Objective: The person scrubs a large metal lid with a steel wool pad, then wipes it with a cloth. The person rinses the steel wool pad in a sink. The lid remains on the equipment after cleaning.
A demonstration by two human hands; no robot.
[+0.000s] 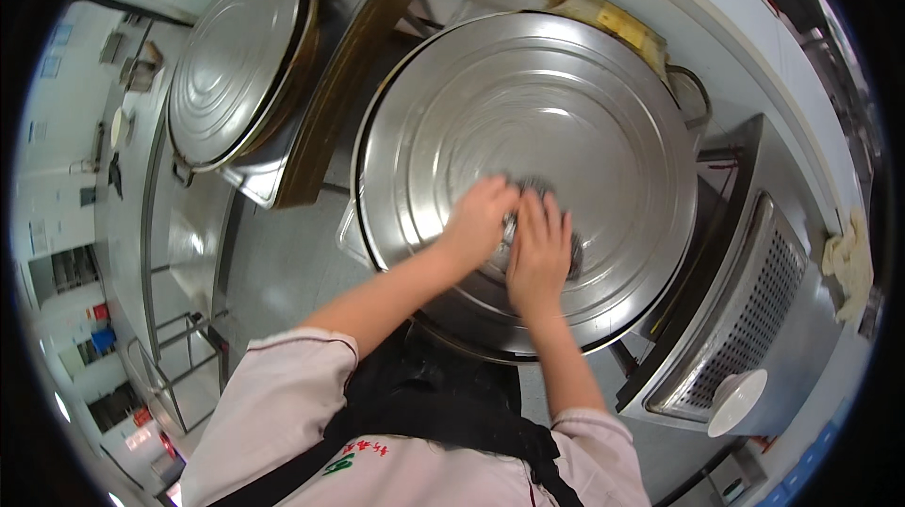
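Note:
Before me lies a large round metal lid (452, 121) with concentric ridges, set on a wide pan. Both my hands are pressed together on the near half of its surface. My left hand (483, 217) is closed, its fingers curled against a dark, shiny steel wool scourer (534, 184). Over the same scourer my right hand (538, 248) is closed, its fingers pointing away from me. The palms hide most of the scourer, and dark patches beside the right hand may be parts of it or reflections.
A second pan with a ridged lid (240, 64) sits on a metal stand at the far left. To the right is a steel counter with a perforated tray (754, 304) and a white bowl (737, 403). A pale cloth (848, 267) hangs farther right. The big pan's handle (696, 97) sticks out.

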